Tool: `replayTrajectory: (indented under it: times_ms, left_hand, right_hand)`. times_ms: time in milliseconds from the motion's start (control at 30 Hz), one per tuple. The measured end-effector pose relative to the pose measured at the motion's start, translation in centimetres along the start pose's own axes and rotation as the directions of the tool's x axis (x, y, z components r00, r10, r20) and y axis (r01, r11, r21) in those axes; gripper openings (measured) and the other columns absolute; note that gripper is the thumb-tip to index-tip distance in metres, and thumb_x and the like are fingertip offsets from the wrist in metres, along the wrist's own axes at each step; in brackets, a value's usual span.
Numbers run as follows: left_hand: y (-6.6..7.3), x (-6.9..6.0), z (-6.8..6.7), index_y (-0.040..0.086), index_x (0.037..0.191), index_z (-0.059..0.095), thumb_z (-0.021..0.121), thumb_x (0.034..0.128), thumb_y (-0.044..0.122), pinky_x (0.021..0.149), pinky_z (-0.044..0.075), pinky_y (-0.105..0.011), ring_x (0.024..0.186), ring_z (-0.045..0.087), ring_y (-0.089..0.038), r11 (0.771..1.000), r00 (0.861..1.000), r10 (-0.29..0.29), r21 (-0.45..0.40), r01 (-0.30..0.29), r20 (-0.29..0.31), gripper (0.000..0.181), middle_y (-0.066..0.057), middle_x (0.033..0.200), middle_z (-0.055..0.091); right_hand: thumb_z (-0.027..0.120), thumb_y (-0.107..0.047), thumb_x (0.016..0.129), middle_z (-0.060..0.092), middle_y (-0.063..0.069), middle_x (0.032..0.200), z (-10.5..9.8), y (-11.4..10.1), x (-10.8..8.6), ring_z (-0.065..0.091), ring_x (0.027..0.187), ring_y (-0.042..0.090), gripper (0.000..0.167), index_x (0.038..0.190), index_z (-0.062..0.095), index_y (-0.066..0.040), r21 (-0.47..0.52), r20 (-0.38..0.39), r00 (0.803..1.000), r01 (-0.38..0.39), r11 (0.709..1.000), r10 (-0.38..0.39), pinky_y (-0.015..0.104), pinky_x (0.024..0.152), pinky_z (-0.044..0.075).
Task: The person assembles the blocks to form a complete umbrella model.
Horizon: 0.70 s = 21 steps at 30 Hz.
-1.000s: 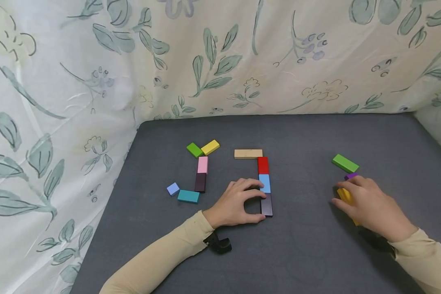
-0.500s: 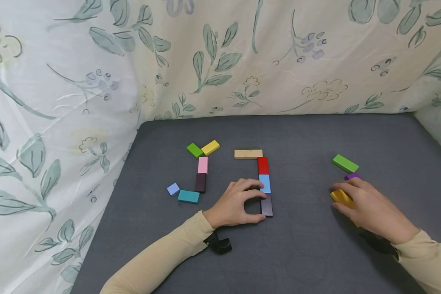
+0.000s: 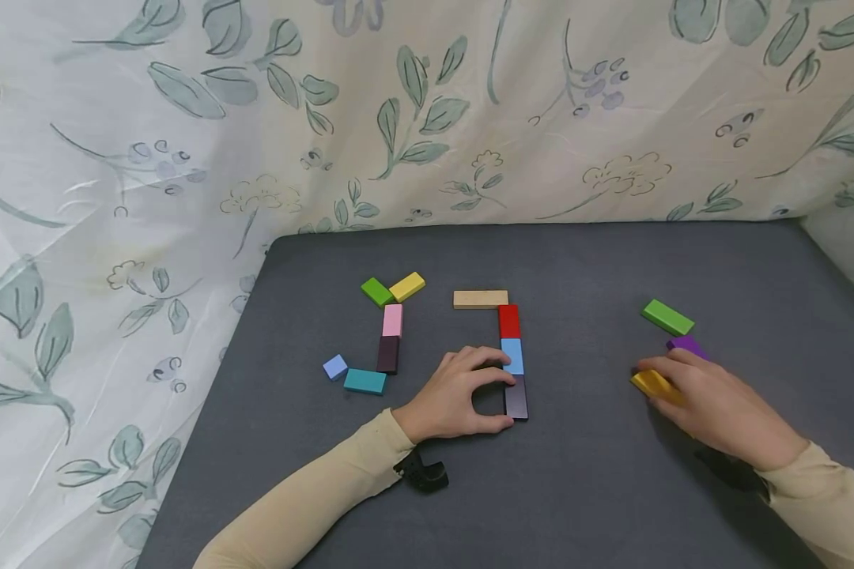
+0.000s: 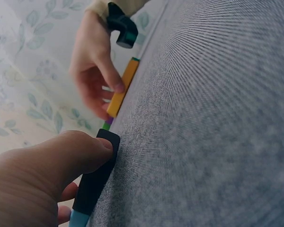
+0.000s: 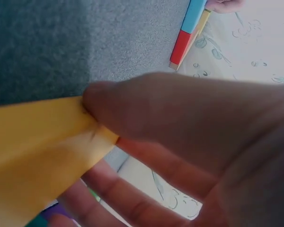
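My left hand pinches a dark grey-purple block lengthwise, thumb at its near end and a fingertip at its far end. That block lies flat at the bottom of a column, touching a light blue block; a red block lies above, then a wooden plank set crosswise. On the right, my right hand holds an orange-yellow block between thumb and fingers; the right wrist view shows this block up close. Beyond that hand lie a purple block, partly hidden, and a green block.
On the left side of the grey table, a second figure has a green block, yellow block, pink block, dark maroon block, teal block and small blue block. A floral cloth stands behind.
The right hand has shifted the orange-yellow block slightly left, and more of the purple block shows. My left hand has stayed in place on the dark block.
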<state>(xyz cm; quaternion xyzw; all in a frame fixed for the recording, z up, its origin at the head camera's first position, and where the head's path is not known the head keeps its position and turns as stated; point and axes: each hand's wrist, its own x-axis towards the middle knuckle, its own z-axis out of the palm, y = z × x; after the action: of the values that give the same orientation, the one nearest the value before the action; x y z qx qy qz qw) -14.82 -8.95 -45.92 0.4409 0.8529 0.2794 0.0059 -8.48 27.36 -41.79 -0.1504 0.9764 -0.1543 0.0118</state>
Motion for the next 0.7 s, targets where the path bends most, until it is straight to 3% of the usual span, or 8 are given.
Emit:
replayTrajectory:
  times_ms: [200, 433, 700]
  left_hand:
    - [0.0, 0.1, -0.3, 0.022, 0.123, 0.074, 0.086, 0.0846, 0.04, 0.102, 0.042, -0.04, 0.129, 0.051, -0.013, 1.0, 1.0, 0.0, 0.0, 0.0, 0.007, 0.044, 0.003, 0.143, 0.056]
    - [0.0, 0.2, -0.7, 0.022, 0.124, 0.074, 0.086, 0.0849, 0.04, 0.102, 0.042, -0.04, 0.128, 0.051, -0.013, 1.0, 1.0, -0.001, -0.002, 0.001, 0.016, 0.044, 0.003, 0.144, 0.056]
    - [0.1, 0.4, -1.1, 0.022, 0.124, 0.074, 0.086, 0.0848, 0.04, 0.1, 0.043, -0.039, 0.128, 0.052, -0.014, 1.0, 1.0, 0.003, -0.005, -0.003, 0.016, 0.044, 0.002, 0.143, 0.056]
  right_hand:
    - [0.086, -0.001, 0.077, 0.069, 0.008, 0.102, -0.5, -0.1, 1.1, 0.062, 0.083, 0.019, 0.041, 0.117, 0.075, -0.005, -0.002, -0.082, 0.993, 0.082, 0.997, -0.082, 0.044, 0.07, 0.056]
    - [0.085, 0.0, 0.08, 0.071, 0.015, 0.112, -1.4, -0.5, 3.6, 0.067, 0.093, 0.026, 0.045, 0.123, 0.074, -0.004, 0.03, -0.037, 0.997, 0.075, 0.997, -0.074, 0.051, 0.079, 0.058]
    - [0.083, 0.001, 0.082, 0.071, 0.011, 0.108, -1.7, -0.9, 6.7, 0.063, 0.086, 0.019, 0.044, 0.125, 0.074, -0.003, 0.036, -0.047, 0.989, 0.144, 0.989, -0.142, 0.039, 0.072, 0.055]
